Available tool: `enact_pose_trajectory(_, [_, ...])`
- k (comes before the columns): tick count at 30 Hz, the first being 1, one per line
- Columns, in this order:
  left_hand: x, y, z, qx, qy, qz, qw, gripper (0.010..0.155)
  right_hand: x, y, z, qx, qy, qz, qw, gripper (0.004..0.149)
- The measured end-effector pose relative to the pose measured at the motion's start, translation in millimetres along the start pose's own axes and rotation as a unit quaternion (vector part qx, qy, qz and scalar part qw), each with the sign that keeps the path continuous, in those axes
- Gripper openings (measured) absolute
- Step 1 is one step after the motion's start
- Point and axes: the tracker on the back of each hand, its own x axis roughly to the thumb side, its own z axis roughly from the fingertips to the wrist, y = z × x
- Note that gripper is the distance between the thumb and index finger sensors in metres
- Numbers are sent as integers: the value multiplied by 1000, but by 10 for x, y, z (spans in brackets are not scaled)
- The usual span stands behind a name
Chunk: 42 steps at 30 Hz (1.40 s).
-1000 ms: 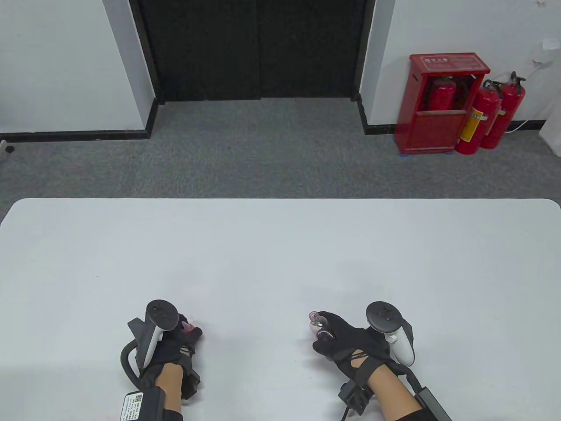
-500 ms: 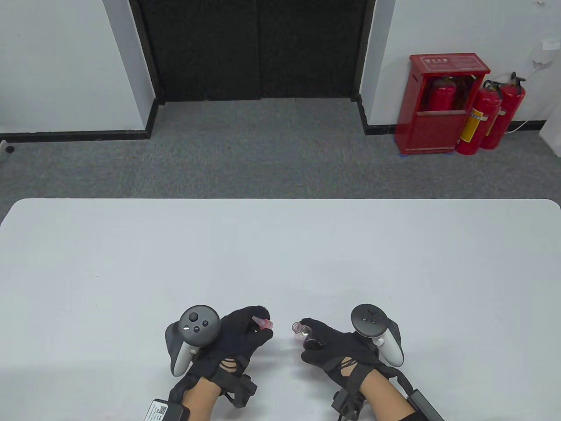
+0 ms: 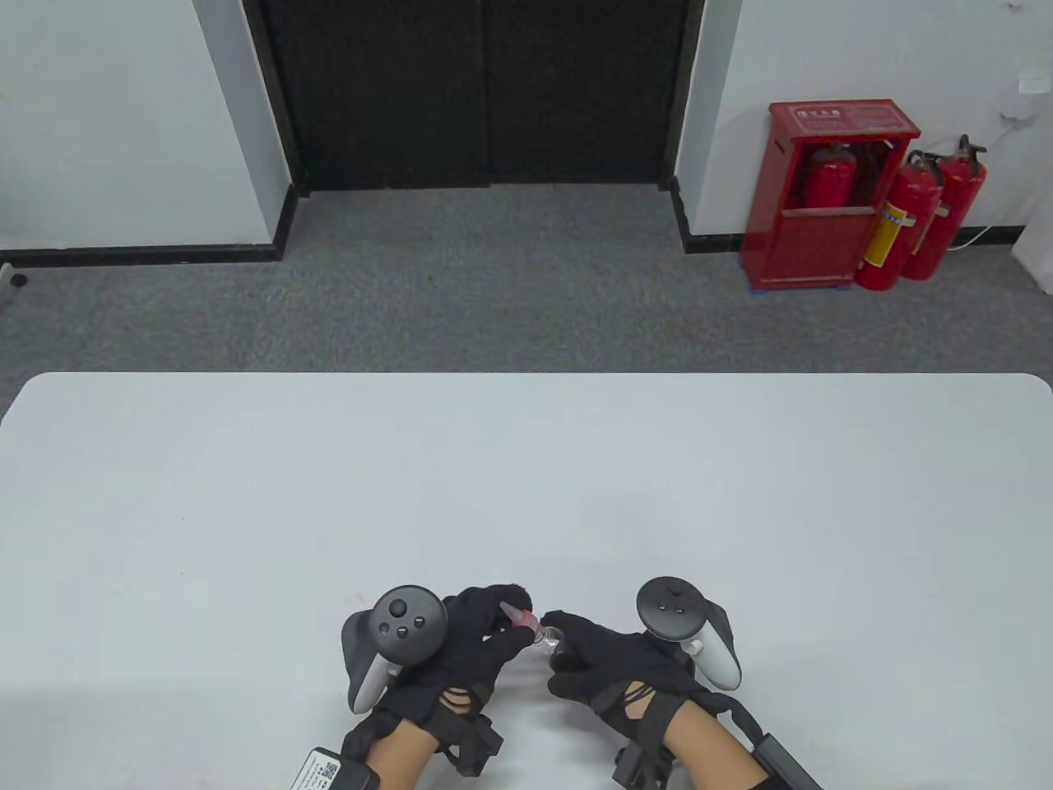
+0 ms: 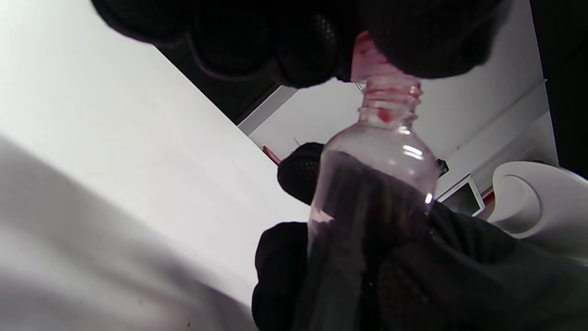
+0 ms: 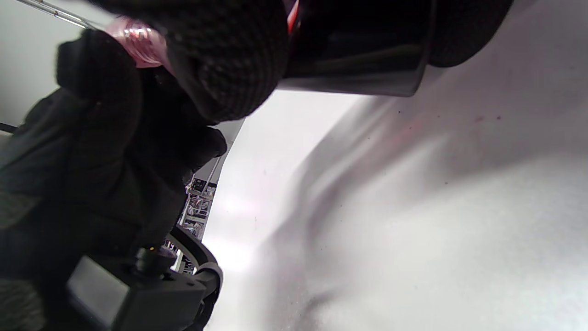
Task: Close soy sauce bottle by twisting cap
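Observation:
A small clear soy sauce bottle (image 3: 553,640) with dark liquid is held in my right hand (image 3: 600,658), tilted toward the left. My left hand (image 3: 477,642) pinches a red pointed cap (image 3: 517,615) against the bottle's mouth. In the left wrist view the cap (image 4: 367,59) sits on the threaded neck of the bottle (image 4: 376,184), mostly covered by my left fingers (image 4: 298,50). In the right wrist view my right fingers (image 5: 220,59) wrap the dark bottle (image 5: 358,55), and a bit of the cap (image 5: 138,39) shows at the top left.
The white table (image 3: 526,477) stretches ahead of both hands. Beyond its far edge lie grey carpet, a black door and a red fire extinguisher cabinet (image 3: 831,193) with extinguishers.
My left hand moved right with the cap, from the table's left to the bottle's mouth. My right hand moved the bottle left to meet it.

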Motion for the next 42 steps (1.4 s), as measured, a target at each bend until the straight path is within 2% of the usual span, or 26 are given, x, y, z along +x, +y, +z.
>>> enact_pose_trajectory(11, [42, -33, 1, -9, -11, -28, 999, 62, 3, 0, 1, 1, 0, 4, 1000, 77])
enact_pose_trajectory(20, [46, -38, -11, -33, -17, -18, 999, 62, 0, 4, -1, 5, -1, 6, 1000, 76])
enact_pose_trajectory(33, [7, -26, -38, -86, -20, 51, 995, 60, 7, -6, -8, 24, -19, 6, 1000, 76])
enact_pose_trajectory(42, [-57, -48, -57, -139, -18, 146, 979, 59, 15, -9, -15, 50, -46, -9, 998, 76])
